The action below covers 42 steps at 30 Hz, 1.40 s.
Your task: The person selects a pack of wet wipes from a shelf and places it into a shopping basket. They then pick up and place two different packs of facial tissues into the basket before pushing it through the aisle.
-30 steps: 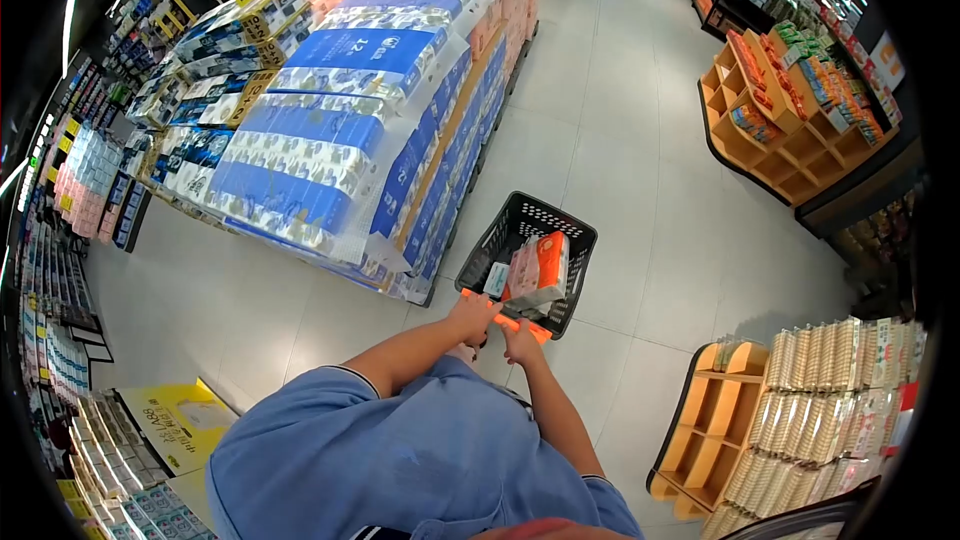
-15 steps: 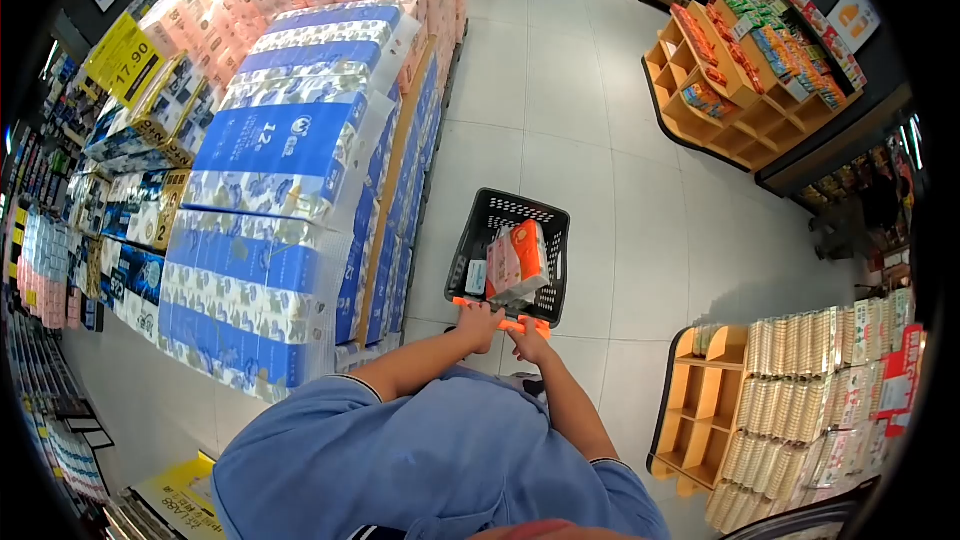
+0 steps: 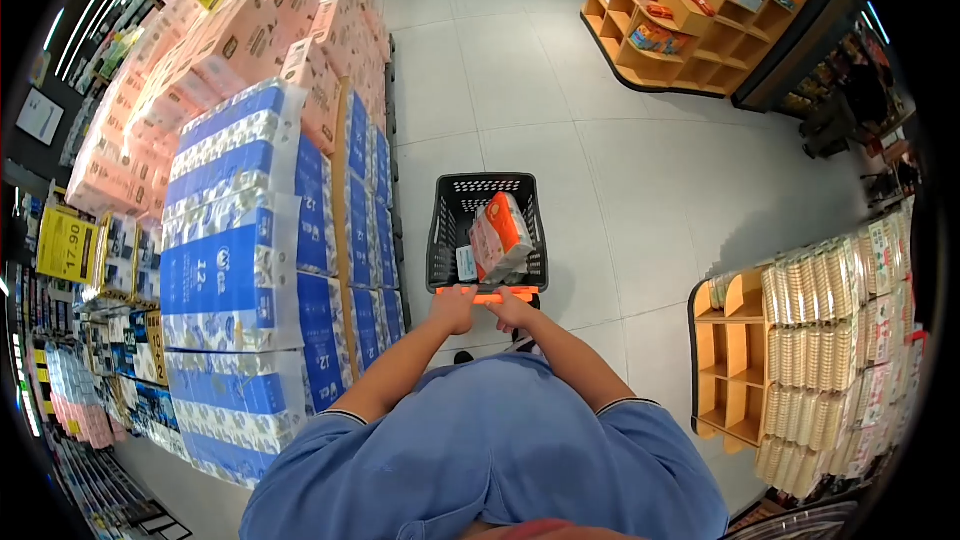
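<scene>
Both hands are wrapped around the orange handle of a black shopping basket standing low in front of me. My left hand grips the left part of the handle, and my right hand grips it further right. In the basket lies an orange, pink and white plastic-wrapped pack, tilted against the right side. Beside it sits a small pale blue and white item, whose label is too small to read.
Tall stacks of blue and white packs and pink packs line my left, with a yellow price sign. A wooden snack shelf stands ahead right; another wooden shelf is nearer on the right. Tiled floor runs between.
My view has turned to the right, and the basket now points straighter ahead along the aisle. Both hands have kept hold of the orange handle.
</scene>
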### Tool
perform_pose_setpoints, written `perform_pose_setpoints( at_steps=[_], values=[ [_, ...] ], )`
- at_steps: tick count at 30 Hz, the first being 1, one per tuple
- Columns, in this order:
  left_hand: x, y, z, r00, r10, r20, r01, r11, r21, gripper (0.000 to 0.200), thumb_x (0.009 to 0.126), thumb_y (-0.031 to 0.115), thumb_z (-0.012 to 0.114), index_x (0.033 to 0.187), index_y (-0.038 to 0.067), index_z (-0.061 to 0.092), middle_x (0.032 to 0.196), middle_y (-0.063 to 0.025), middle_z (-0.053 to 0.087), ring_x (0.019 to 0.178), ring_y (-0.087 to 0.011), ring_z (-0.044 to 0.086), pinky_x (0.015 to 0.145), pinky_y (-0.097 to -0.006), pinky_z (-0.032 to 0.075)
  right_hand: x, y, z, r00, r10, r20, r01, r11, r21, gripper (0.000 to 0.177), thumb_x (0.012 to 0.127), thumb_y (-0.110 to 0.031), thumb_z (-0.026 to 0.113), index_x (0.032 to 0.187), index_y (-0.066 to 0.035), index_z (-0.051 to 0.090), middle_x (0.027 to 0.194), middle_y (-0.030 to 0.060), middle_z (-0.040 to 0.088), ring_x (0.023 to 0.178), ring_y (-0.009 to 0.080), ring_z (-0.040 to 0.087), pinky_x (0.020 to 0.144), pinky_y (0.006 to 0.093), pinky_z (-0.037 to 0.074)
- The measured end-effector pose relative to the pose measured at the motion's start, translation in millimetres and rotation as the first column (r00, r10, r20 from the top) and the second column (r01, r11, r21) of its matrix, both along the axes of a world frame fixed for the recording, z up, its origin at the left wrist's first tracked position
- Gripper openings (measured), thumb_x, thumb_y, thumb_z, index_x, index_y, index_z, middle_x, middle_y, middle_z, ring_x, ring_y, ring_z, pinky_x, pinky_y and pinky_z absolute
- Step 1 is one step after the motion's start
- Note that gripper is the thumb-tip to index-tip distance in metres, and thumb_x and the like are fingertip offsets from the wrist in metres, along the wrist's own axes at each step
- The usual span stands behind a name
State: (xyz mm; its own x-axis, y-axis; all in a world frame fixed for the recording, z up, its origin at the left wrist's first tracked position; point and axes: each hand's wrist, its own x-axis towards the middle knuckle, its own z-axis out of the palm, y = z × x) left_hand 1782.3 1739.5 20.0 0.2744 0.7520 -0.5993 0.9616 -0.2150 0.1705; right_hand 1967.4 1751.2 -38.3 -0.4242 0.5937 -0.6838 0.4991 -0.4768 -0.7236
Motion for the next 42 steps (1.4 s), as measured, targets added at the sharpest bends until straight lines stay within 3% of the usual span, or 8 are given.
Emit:
perform_pose_setpoints(
  at_steps=[7, 10, 15, 26, 33, 36, 37, 42],
  values=[
    [11.0, 87.6, -7.0, 0.974, 0.226, -0.030, -0.228, 0.971, -0.067, 0.079, 0.076, 0.043, 0.072, 0.143, 0.015, 0.040, 0.139, -0.0208, 0.045, 0.133, -0.0388, 0.041, 0.108, -0.0527, 0.035, 5.6, 98.6, 15.4, 0.968, 0.249, 0.034, -0.247, 0.968, -0.053, 0.075, 0.094, -0.046, 0.055, 0.148, -0.008, 0.018, 0.084, 0.0169, 0.069, 0.066, 0.0252, 0.070, 0.053, 0.0361, 0.052],
    [27.4, 101.3, -5.6, 0.943, 0.278, -0.182, -0.266, 0.960, 0.087, 0.083, 0.074, 0.046, 0.072, 0.143, 0.011, 0.041, 0.145, -0.0242, 0.040, 0.140, -0.0427, 0.031, 0.114, -0.0568, 0.022, 11.7, 131.0, 11.2, 0.953, 0.302, -0.014, -0.302, 0.948, -0.097, 0.078, 0.093, -0.046, 0.056, 0.149, -0.009, 0.016, 0.086, 0.0169, 0.069, 0.068, 0.0249, 0.070, 0.056, 0.0386, 0.052],
    [36.6, 128.3, -7.8, 0.902, 0.418, -0.108, -0.404, 0.905, 0.130, 0.084, 0.073, 0.044, 0.074, 0.142, 0.009, 0.040, 0.140, -0.0243, 0.044, 0.136, -0.0436, 0.035, 0.111, -0.0586, 0.026, 9.7, 163.4, -14.0, 0.970, 0.154, -0.189, -0.161, 0.987, -0.024, 0.071, 0.093, -0.026, 0.060, 0.147, -0.001, 0.021, 0.103, 0.0193, 0.064, 0.069, 0.0227, 0.067, 0.053, 0.0327, 0.054],
    [11.7, 243.0, -9.2, 0.934, 0.356, -0.021, -0.346, 0.918, 0.193, 0.085, 0.070, 0.037, 0.077, 0.140, 0.007, 0.040, 0.129, -0.0222, 0.048, 0.121, -0.0378, 0.048, 0.102, -0.0527, 0.037, -6.5, 284.4, -16.7, 0.978, 0.122, -0.170, -0.126, 0.992, -0.011, 0.070, 0.092, -0.022, 0.065, 0.145, -0.002, 0.024, 0.102, 0.0166, 0.062, 0.077, 0.0200, 0.066, 0.057, 0.0336, 0.056],
    [-19.5, 335.5, -1.3, 0.956, 0.292, -0.031, -0.290, 0.955, 0.064, 0.088, 0.072, 0.031, 0.076, 0.145, 0.008, 0.033, 0.142, -0.0287, 0.039, 0.120, -0.0396, 0.048, 0.096, -0.0508, 0.042, -33.4, 361.8, -7.1, 0.980, 0.191, 0.047, -0.196, 0.971, 0.136, 0.071, 0.089, -0.023, 0.067, 0.144, -0.001, 0.028, 0.099, 0.0160, 0.062, 0.076, 0.0171, 0.064, 0.069, 0.0341, 0.056],
    [-31.5, 363.8, -10.0, 0.970, 0.244, 0.018, -0.244, 0.956, 0.162, 0.086, 0.073, 0.030, 0.075, 0.145, 0.008, 0.034, 0.137, -0.0270, 0.042, 0.119, -0.0401, 0.049, 0.095, -0.0513, 0.042, -43.1, 386.8, -0.5, 0.935, 0.200, 0.294, -0.300, 0.886, 0.353, 0.081, 0.085, -0.029, 0.070, 0.146, 0.001, 0.026, 0.127, 0.0271, 0.058, 0.113, 0.0359, 0.062, 0.096, 0.0412, 0.048],
    [-34.0, 374.9, -9.1, 0.972, 0.233, 0.028, -0.234, 0.960, 0.156, 0.086, 0.073, 0.030, 0.075, 0.145, 0.008, 0.034, 0.137, -0.0270, 0.042, 0.119, -0.0401, 0.049, 0.095, -0.0513, 0.042, -47.6, 398.7, 5.3, 0.932, 0.192, 0.308, -0.271, 0.932, 0.240, 0.085, 0.082, -0.031, 0.071, 0.147, 0.000, 0.026, 0.135, 0.0295, 0.052, 0.127, 0.0412, 0.052, 0.105, 0.0424, 0.042],
    [-40.1, 428.5, -7.7, 0.978, 0.203, -0.047, -0.193, 0.967, 0.165, 0.079, 0.074, 0.030, 0.073, 0.142, 0.008, 0.039, 0.125, -0.0215, 0.049, 0.114, -0.0386, 0.052, 0.091, -0.0496, 0.045, -63.1, 450.5, 16.7, 0.882, 0.185, 0.433, -0.295, 0.934, 0.201, 0.087, 0.079, -0.032, 0.073, 0.147, -0.003, 0.026, 0.133, 0.0300, 0.053, 0.122, 0.0408, 0.055, 0.102, 0.0433, 0.044]
  ],
)
